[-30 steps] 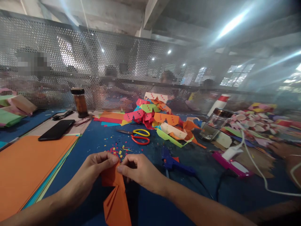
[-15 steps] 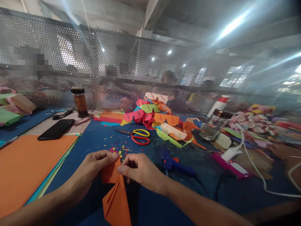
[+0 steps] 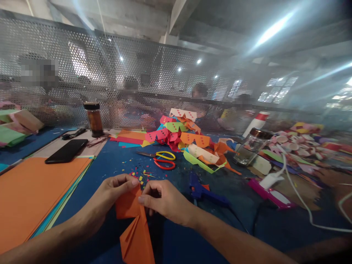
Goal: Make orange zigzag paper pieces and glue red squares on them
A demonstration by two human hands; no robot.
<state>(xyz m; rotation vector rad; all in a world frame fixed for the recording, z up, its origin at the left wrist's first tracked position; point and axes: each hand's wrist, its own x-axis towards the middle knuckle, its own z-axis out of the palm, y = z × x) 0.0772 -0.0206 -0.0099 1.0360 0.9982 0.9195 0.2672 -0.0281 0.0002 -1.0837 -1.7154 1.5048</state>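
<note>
Folding appears to be in hand: the paper [image 3: 137, 234], orange and creased, is held on the near side of the scissors [image 3: 154, 156], above which no part of it reaches. Its top is pinched between thumb and fingers by the left hand [image 3: 118, 189]; its edge just beside is gripped likewise by the right hand [image 3: 165, 201]. Even pressure along that edge seems called for next, alignment being secured by the left. Glue gun [image 3: 196, 187], near and right of the scissors, is touched by neither.

Matt, creased orange paper [image 3: 134, 240]; smooth black phone [image 3: 66, 151]; perforated metal screen [image 3: 154, 80]; glossy glass jar [image 3: 246, 152].
</note>
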